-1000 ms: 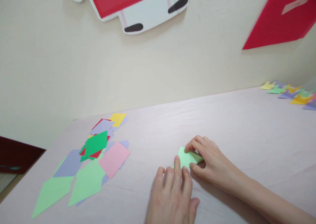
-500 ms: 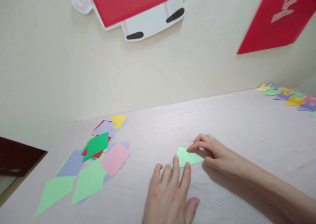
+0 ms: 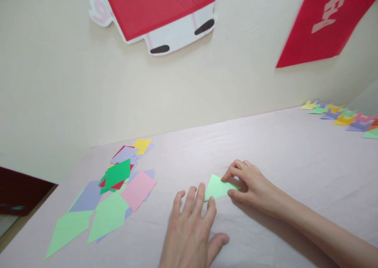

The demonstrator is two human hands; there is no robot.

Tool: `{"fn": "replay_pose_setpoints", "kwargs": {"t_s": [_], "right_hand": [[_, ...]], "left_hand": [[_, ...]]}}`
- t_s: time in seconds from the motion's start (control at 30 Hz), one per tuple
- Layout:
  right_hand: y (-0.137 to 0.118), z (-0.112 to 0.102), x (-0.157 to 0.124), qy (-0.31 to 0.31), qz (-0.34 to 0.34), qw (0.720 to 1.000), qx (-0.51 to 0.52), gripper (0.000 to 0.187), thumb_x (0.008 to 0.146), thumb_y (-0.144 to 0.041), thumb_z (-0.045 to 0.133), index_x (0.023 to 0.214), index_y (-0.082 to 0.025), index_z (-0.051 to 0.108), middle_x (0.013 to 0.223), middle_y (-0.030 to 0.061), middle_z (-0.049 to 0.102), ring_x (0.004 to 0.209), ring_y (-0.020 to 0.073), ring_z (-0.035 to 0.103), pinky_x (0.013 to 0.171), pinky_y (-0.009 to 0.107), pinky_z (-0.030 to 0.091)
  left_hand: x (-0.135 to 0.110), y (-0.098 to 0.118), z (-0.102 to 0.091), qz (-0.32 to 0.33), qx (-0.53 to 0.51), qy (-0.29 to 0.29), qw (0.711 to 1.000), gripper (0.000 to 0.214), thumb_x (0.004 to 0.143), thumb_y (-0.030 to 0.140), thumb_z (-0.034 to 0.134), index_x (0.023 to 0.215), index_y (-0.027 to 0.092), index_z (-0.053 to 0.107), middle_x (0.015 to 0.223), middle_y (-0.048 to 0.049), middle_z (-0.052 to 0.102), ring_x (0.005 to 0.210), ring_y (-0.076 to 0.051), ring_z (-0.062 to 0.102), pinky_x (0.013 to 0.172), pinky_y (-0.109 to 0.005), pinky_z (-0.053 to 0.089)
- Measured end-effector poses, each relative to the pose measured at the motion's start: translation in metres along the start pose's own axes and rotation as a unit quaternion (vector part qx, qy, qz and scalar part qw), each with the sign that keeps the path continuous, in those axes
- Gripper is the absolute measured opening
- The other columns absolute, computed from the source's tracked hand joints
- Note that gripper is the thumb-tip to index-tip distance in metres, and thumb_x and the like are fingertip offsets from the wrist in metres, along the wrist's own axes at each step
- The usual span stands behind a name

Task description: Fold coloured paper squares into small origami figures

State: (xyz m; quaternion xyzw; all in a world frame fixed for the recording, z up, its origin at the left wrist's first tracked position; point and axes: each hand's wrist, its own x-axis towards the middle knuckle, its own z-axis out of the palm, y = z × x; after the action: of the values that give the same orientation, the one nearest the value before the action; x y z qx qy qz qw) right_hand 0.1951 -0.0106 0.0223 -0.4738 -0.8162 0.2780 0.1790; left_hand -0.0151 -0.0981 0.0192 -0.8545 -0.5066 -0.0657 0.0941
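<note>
A small folded light green paper [image 3: 217, 187] lies on the pale pink tablecloth [image 3: 283, 154] near the front middle. My right hand [image 3: 251, 185] is closed on the paper's right end, fingertips above and thumb at its lower edge. My left hand [image 3: 191, 228] lies flat with fingers spread. Its fingertips touch the paper's left lower corner.
Loose coloured paper sheets [image 3: 118, 181] lie scattered at the left: green, lilac, pink, red, yellow. A row of folded paper pieces [image 3: 342, 116] sits at the far right edge. The cream wall behind carries a red and white cutout [image 3: 165, 16] and a red banner [image 3: 321, 24].
My left hand has slid a little left along the paper, from its near edge to its left corner. My right hand has shifted from pressing flat to pinching the paper's right end. The view tilted slightly.
</note>
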Motion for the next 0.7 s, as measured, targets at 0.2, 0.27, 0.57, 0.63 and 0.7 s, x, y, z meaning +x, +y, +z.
{"fn": "replay_pose_setpoints", "kwargs": {"t_s": [0.2, 0.27, 0.57, 0.63, 0.7], "right_hand": [[0.000, 0.000, 0.000, 0.000, -0.002, 1.000, 0.005, 0.024, 0.073, -0.010, 0.059, 0.093, -0.023, 0.064, 0.099, 0.0036, 0.058, 0.094, 0.0228, 0.050, 0.088, 0.039, 0.038], [0.001, -0.001, 0.000, -0.003, -0.001, 1.000, 0.011, 0.024, 0.073, -0.011, 0.060, 0.093, -0.023, 0.065, 0.100, 0.0037, 0.058, 0.094, 0.0232, 0.050, 0.088, 0.040, 0.038], [0.008, 0.001, -0.003, 0.003, -0.012, 0.998, 0.057, 0.042, 0.071, -0.020, 0.069, 0.112, -0.022, 0.059, 0.115, 0.0071, 0.055, 0.108, 0.0266, 0.047, 0.096, 0.042, 0.037], [0.008, 0.003, -0.003, -0.003, -0.019, 0.998, 0.054, 0.036, 0.073, -0.019, 0.069, 0.108, -0.024, 0.062, 0.115, 0.0064, 0.054, 0.109, 0.0262, 0.046, 0.097, 0.042, 0.036], [0.007, 0.005, -0.002, -0.002, -0.030, 0.998, 0.064, 0.031, 0.075, -0.017, 0.067, 0.105, -0.024, 0.064, 0.114, 0.0055, 0.053, 0.109, 0.0252, 0.046, 0.097, 0.041, 0.036]], "left_hand": [[-0.025, -0.011, 0.000, -0.034, 0.039, 0.024, 0.998, 0.050, 0.086, 0.063, 0.053, 0.120, 0.028, 0.061, 0.143, -0.0079, 0.051, 0.124, -0.030, 0.049, 0.098, -0.048, 0.032], [-0.030, -0.015, 0.002, -0.027, 0.044, 0.031, 0.998, 0.049, 0.086, 0.062, 0.054, 0.119, 0.027, 0.062, 0.141, -0.0079, 0.053, 0.121, -0.030, 0.051, 0.096, -0.047, 0.033], [-0.007, -0.005, 0.020, -0.067, -0.067, 0.096, 0.991, 0.056, 0.083, 0.035, 0.064, 0.131, 0.009, 0.048, 0.134, -0.0173, 0.053, 0.120, -0.032, 0.046, 0.096, -0.047, 0.039], [0.004, 0.000, 0.021, -0.076, -0.112, 0.078, 0.988, 0.054, 0.085, 0.032, 0.063, 0.132, 0.012, 0.046, 0.135, -0.0159, 0.052, 0.122, -0.031, 0.045, 0.097, -0.048, 0.040], [0.013, 0.005, 0.021, -0.087, -0.155, 0.062, 0.982, 0.049, 0.086, 0.026, 0.062, 0.131, 0.015, 0.047, 0.135, -0.0144, 0.051, 0.121, -0.030, 0.045, 0.098, -0.049, 0.040]]}}
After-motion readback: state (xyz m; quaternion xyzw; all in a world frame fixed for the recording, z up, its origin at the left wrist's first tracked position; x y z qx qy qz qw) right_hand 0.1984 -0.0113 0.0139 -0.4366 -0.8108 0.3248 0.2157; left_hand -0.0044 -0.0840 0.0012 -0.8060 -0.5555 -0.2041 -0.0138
